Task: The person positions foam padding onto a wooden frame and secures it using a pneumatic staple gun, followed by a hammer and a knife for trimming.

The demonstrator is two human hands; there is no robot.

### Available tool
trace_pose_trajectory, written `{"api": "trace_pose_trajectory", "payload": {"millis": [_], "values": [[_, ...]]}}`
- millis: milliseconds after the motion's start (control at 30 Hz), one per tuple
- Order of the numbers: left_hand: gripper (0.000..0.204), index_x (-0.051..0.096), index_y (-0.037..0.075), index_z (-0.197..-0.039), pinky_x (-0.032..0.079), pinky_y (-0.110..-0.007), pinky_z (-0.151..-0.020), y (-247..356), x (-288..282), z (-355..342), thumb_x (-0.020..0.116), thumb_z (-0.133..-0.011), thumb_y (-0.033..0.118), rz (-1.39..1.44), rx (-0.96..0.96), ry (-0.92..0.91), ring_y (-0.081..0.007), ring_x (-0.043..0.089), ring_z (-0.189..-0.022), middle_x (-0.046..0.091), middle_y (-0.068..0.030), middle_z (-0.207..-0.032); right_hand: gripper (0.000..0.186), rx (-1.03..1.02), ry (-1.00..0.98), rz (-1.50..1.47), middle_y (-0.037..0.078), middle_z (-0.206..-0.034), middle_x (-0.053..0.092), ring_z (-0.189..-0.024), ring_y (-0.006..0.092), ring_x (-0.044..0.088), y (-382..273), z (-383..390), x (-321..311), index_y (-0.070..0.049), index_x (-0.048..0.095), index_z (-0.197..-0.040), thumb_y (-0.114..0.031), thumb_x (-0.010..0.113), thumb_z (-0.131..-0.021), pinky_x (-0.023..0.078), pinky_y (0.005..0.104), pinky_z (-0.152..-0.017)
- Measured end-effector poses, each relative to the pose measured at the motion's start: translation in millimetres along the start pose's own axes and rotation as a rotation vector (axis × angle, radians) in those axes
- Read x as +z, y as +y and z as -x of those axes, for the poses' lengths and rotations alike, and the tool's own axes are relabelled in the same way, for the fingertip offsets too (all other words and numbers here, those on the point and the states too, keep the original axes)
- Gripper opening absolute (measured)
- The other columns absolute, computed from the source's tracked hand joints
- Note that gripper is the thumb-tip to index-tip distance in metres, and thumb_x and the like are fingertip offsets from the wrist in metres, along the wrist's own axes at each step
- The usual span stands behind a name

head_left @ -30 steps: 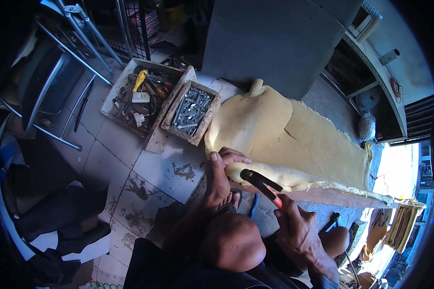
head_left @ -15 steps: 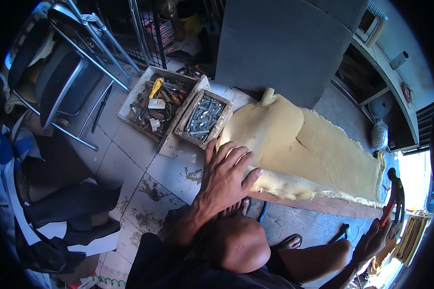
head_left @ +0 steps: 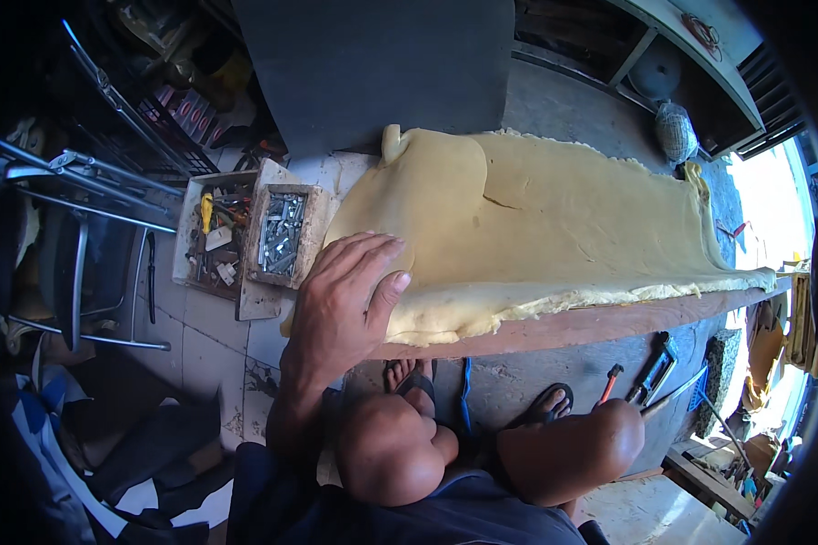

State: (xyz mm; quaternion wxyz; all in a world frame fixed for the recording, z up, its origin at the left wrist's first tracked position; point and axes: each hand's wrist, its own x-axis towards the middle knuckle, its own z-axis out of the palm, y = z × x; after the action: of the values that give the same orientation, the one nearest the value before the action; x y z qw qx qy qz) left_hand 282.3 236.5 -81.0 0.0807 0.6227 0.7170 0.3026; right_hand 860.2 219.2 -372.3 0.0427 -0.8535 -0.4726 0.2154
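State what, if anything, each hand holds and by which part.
The left hand lies on the yellow foam near its left end, no closed grip visible. The right hand is out of view; cannot tell.

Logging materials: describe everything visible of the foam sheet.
The foam sheet is pale yellow and looks soft, with ragged far and near edges and a short dark slit in its upper face. A rounded, seemingly doubled area covers its left part; a small rolled bit sticks up at the far left corner. It lies draped along a wooden board, whose side shows below the foam's near edge. The left hand lies over its near left end, apparently touching.
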Motion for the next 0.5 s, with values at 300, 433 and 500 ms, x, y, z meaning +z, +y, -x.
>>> {"api": "trace_pose_trajectory", "payload": {"millis": [300, 433, 500], "values": [[0.064, 0.058, -0.003, -0.135, 0.048, -0.049, -0.1, 31, 43, -9, 0.051, -0.101, 0.051, -0.113, 0.208, -0.405, -0.0418, 0.062, -0.119, 0.065, -0.0246, -0.127, 0.031, -0.32, -0.101, -0.22, 0.015, -0.08, 0.064, -0.071, 0.0298, 0.06, -80, 42, 16, -0.004, 0.066, -0.115, -0.031, 0.06, -0.1, 0.048, 0.0407, -0.067], [0.073, 0.055, -0.004, -0.137, 0.047, -0.051, -0.099, 23, 50, 0, 0.046, -0.101, 0.059, -0.16, 0.154, -0.439, -0.0451, 0.061, -0.118, 0.064, -0.0277, -0.127, 0.026, -0.312, 0.11, -0.176, 0.021, -0.099, 0.066, -0.088, 0.0408, 0.061, -118, 48, -29, -0.003, 0.069, -0.109, -0.025, 0.065, -0.096, 0.051, 0.0464, -0.08], [0.08, 0.051, -0.006, -0.141, 0.046, -0.051, -0.101, 39, 54, -7, 0.046, -0.1, 0.063, -0.135, 0.109, -0.53, -0.0475, 0.059, -0.121, 0.061, -0.0302, -0.131, 0.029, -0.249, -0.047, -0.223, 0.023, -0.103, 0.066, -0.1, 0.0425, 0.063, -60, 21, -15, -0.008, 0.071, -0.116, -0.026, 0.061, -0.096, 0.052, 0.0498, -0.088]]}}
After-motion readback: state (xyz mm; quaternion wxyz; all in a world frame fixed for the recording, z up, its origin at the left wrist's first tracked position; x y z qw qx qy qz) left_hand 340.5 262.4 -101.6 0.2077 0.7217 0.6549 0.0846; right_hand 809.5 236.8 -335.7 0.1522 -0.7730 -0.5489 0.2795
